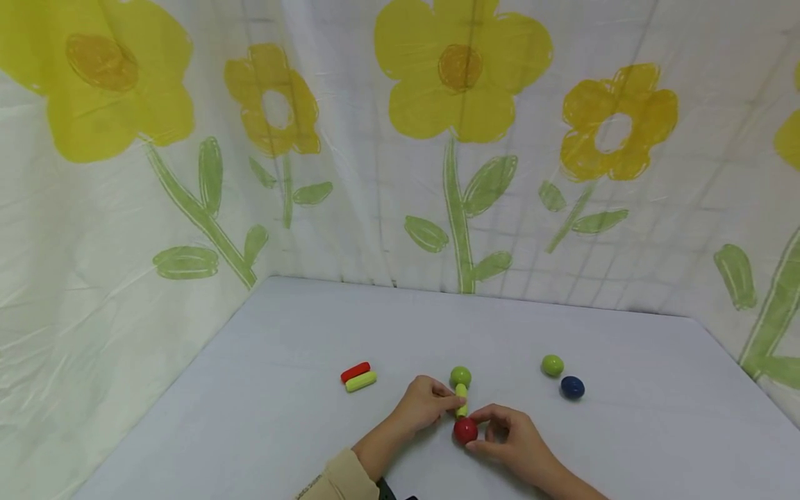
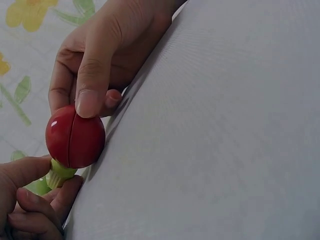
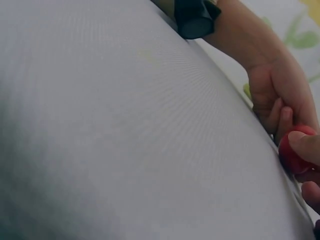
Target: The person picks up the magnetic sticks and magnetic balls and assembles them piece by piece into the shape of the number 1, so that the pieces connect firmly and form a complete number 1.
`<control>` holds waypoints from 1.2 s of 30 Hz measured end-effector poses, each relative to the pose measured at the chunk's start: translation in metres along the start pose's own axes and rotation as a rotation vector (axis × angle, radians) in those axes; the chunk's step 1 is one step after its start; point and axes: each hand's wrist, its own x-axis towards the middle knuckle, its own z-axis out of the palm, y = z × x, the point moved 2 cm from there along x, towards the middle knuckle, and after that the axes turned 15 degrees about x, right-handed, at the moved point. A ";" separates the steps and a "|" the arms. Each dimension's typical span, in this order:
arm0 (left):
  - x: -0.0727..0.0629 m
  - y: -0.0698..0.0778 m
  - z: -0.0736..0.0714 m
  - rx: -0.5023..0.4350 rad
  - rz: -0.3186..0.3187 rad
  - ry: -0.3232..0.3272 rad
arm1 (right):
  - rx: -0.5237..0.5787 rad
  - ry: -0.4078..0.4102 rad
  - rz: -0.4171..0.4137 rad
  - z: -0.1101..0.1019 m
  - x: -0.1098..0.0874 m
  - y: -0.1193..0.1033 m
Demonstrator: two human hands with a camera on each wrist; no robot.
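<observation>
In the head view a yellow-green ribbed rod [image 1: 462,401] lies with a green ball [image 1: 460,377] at its far end and a red ball [image 1: 465,430] at its near end. My left hand [image 1: 423,405] pinches the rod between thumb and fingers from the left. From the right, my right hand [image 1: 514,442] grips the red ball with thumb and fingertips. Up close in the left wrist view, the red ball [image 2: 75,137] shows a seam line and sits against the rod's end [image 2: 60,174]. The right wrist view catches the red ball [image 3: 296,150] at its right edge.
A red rod [image 1: 355,372] and a yellow-green rod [image 1: 361,381] lie side by side to the left on the white table [image 1: 250,417]. Off to the right are another green ball [image 1: 553,365] and a dark blue ball [image 1: 572,387]. A flower-printed curtain [image 1: 350,229] hangs behind the table.
</observation>
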 end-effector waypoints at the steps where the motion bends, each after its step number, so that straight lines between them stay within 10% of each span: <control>1: 0.000 0.000 0.000 0.001 0.001 -0.001 | -0.001 0.004 0.009 0.001 0.000 -0.001; 36: 0.002 0.002 0.002 0.000 0.007 0.009 | -0.027 0.025 -0.074 0.004 0.003 -0.005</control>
